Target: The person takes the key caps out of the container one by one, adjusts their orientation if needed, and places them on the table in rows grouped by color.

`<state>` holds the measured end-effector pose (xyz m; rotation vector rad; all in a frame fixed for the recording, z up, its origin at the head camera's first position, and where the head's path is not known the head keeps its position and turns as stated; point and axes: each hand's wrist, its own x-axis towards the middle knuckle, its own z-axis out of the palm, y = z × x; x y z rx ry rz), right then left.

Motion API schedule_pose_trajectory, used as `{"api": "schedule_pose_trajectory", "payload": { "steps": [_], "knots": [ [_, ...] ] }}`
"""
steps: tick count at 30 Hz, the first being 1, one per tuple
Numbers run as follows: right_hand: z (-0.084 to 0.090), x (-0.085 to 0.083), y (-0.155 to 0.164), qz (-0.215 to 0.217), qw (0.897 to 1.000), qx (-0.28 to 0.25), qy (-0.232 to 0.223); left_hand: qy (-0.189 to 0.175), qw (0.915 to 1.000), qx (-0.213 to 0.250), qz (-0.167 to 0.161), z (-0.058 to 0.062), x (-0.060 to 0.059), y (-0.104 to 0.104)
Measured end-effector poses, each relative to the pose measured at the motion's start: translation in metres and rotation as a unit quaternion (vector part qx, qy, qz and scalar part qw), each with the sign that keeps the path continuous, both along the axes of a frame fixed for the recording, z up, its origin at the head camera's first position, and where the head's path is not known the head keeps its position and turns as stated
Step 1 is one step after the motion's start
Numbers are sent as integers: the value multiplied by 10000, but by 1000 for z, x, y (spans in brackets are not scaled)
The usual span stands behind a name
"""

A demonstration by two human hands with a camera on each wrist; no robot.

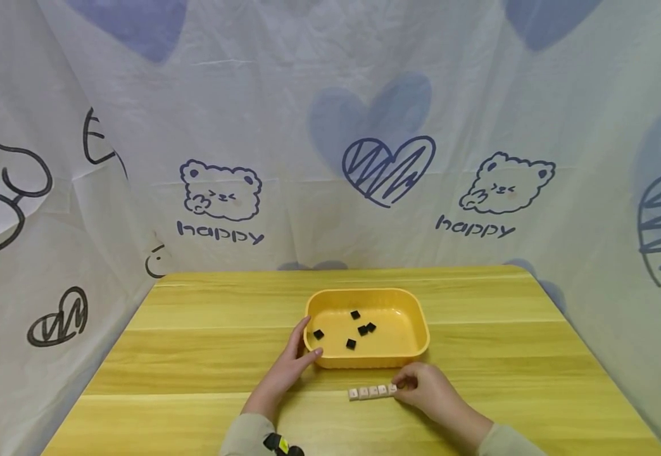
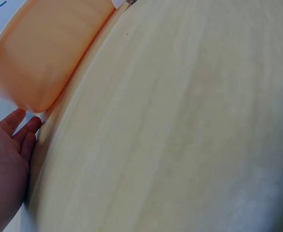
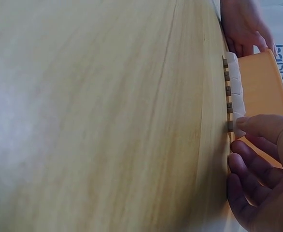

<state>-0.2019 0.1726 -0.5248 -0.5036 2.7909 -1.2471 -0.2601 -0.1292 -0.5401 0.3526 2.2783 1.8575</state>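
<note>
Small white blocks (image 1: 368, 392), with marks on their tops, form a short row on the table just in front of a yellow plastic tray (image 1: 387, 361). At the row's right end, my right hand (image 1: 427, 389) pinches the last block between thumb and forefinger. In the right wrist view, brownish bits (image 3: 229, 91) show along the blocks' lower side. My left hand (image 1: 287, 370) spans the tray's near left corner, thumb on the front rim and forefinger against the left side. The left wrist view shows its other fingers extended beside the tray's wall.
Several small black square pieces (image 1: 351, 344) lie scattered inside the tray. The wooden table (image 1: 205, 354) reaches back to a white cloth (image 1: 285, 126) printed with hearts and bears. A black device with a yellow patch (image 1: 282, 445) is at the left sleeve.
</note>
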Motion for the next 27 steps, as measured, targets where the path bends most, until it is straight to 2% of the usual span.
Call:
{"api": "schedule_pose_trajectory", "payload": {
  "steps": [8, 15, 22, 27],
  "knots": [
    [10, 4, 2, 123, 9994, -284, -181, 58, 10000, -75, -27, 1, 4, 0],
    [34, 7, -1, 328, 9985, -437, 46, 117, 9999, -53, 0, 1, 3, 0],
    [63, -4, -12, 312, 9979, -555, 111, 111, 9999, -69, 24, 4, 4, 0],
    [77, -16, -25, 165, 9985, -511, 32, 77, 9999, -94, 16, 4, 4, 1]
  ]
}}
